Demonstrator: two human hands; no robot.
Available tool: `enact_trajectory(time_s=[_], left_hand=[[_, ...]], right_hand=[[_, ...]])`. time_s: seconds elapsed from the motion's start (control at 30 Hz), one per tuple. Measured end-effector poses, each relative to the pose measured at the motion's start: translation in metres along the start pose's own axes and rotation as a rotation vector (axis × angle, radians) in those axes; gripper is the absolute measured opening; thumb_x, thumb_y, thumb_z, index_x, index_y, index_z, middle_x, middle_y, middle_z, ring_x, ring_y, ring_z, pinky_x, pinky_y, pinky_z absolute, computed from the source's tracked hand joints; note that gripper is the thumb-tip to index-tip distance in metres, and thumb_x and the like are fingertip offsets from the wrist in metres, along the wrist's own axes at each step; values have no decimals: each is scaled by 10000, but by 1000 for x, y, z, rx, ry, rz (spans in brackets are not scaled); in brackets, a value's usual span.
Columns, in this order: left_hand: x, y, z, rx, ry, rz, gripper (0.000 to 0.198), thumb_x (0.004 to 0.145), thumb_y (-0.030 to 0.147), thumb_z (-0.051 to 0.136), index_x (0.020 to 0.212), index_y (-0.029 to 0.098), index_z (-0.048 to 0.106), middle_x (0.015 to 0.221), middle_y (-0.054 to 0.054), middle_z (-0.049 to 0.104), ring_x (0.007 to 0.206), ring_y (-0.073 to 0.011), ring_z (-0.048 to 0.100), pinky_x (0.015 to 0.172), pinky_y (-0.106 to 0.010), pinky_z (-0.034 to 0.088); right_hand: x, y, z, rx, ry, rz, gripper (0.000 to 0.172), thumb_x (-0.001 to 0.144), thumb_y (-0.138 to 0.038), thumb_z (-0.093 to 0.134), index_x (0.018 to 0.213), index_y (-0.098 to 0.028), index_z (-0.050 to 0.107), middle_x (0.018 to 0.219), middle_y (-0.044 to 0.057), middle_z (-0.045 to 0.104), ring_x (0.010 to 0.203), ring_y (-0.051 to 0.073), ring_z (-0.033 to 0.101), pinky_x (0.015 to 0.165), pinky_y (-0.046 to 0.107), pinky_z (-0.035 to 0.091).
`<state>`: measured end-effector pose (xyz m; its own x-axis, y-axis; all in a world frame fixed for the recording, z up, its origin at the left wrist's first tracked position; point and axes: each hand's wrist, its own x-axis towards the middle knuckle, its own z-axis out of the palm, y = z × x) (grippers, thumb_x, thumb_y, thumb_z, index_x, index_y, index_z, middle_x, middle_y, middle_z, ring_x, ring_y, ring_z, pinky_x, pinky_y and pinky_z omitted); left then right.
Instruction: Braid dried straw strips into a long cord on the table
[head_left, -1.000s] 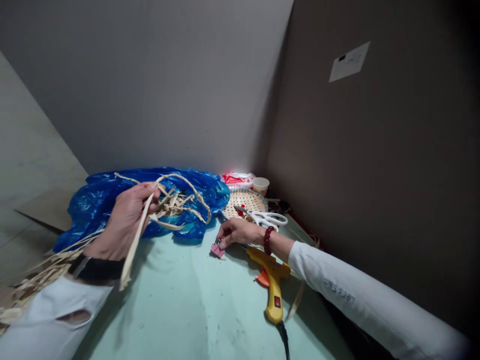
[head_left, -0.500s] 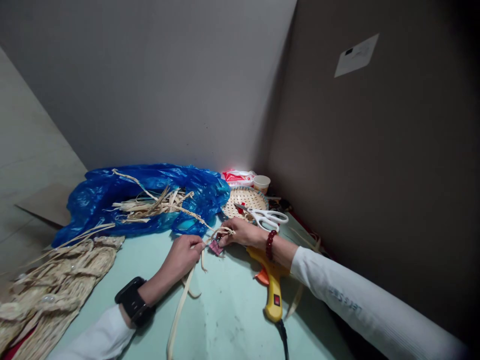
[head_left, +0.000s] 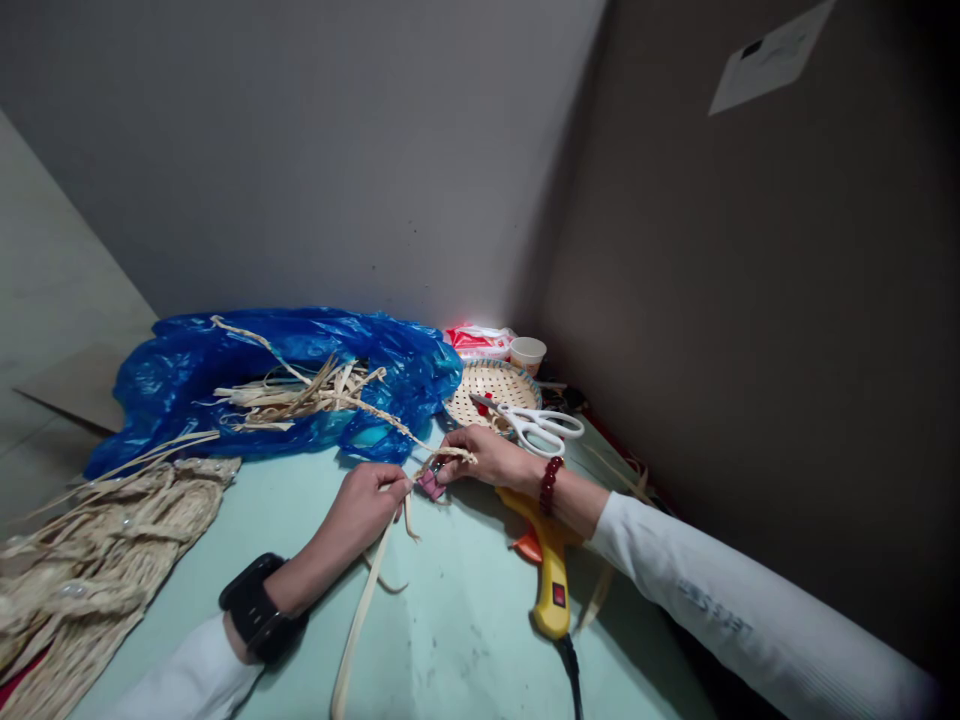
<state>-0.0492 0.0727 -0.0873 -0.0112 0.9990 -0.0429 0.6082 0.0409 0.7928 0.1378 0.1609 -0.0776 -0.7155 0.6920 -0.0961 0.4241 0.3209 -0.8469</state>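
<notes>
Straw strand (head_left: 358,620) pinched in left hand (head_left: 366,505); right sleeve's (head_left: 660,555) lettering (head_left: 716,606) blurred.

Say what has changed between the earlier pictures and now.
The left hand has come down and to the right, from in front of the blue bag to beside the pink clip, bringing the straw strip it pinches. Nothing is visibly let go. The right hand stays at the clip; the glue gun, scissors and basket lie as before.
</notes>
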Motion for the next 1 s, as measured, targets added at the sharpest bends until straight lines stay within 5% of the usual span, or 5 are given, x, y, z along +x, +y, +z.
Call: enact_trajectory(time_s=[0.6,1.0], left_hand=[[19,9,-5,196,-123,54,228,640,244,476,431,199,399,455,60,322,503,-116,307,504,-265,180],[8,6,-2,181,-133,40,241,714,313,434,499,204,421,486,49,376,523,-134,354,505,-258,210]], right_hand=[[2,7,5,7,35,0,204,671,-306,748,753,-140,662,690,-2,631,665,142,546,568,220,364],[0,3,5,5,73,7,149,658,-225,746,680,-154,617,676,2,634,683,164,567,593,241,386]])
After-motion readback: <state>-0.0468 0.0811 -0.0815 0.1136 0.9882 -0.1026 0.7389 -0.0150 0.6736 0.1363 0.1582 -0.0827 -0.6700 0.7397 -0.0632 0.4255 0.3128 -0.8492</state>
